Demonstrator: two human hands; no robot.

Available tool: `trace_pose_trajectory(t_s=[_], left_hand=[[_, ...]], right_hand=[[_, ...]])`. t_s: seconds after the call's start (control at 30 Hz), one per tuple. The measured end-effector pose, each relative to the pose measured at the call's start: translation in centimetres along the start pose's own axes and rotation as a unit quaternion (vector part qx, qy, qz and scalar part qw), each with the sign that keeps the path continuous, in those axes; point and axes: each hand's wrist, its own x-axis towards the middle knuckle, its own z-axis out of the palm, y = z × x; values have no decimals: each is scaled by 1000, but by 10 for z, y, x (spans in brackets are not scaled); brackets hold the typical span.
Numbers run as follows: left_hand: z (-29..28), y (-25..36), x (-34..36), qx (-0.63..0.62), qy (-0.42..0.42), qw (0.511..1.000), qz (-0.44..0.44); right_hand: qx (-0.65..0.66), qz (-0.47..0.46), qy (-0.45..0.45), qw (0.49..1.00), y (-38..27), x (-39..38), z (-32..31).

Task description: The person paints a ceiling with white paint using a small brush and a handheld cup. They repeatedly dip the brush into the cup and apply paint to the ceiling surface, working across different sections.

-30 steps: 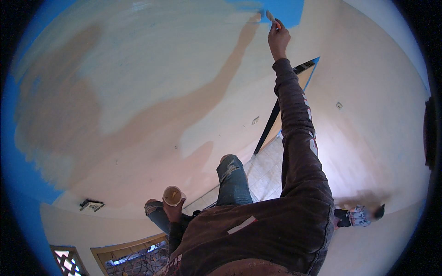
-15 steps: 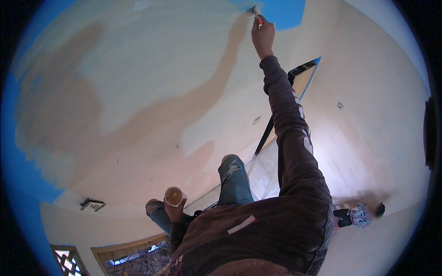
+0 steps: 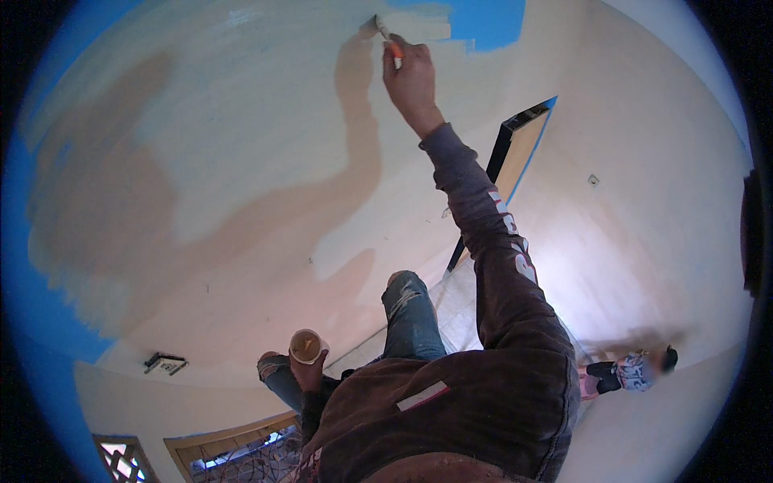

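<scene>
High on the wall, my right hand grips a paintbrush with an orange handle. Its bristles touch or nearly touch the cream-coated wall, left of a remaining blue patch. Low by my knees, my left hand is wrapped round an open cup with a pale rim and light brown paint-like contents. My arm's shadow falls across the wall below the brush.
Blue wall borders the cream area at the left. A wall socket box sits low left, near a wooden-framed window. A dark-edged doorway stands right of my arm. Another person is at the lower right.
My right hand has swept the brush leftward along the wall, away from the blue patch. A fresh cream stroke now covers part of that patch's left side. My left hand stays almost still.
</scene>
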Motion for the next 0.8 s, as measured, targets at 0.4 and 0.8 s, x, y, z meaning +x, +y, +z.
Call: trace_pose_trajectory(t_s=[0.4,0.8], left_hand=[[3,6,2,-33,-1,999,-1],[0,1,2,-19,1,1000,10]], right_hand=[[-129,64,58,988,160,49,-9],[-59,-36,19,997,45,27,13]])
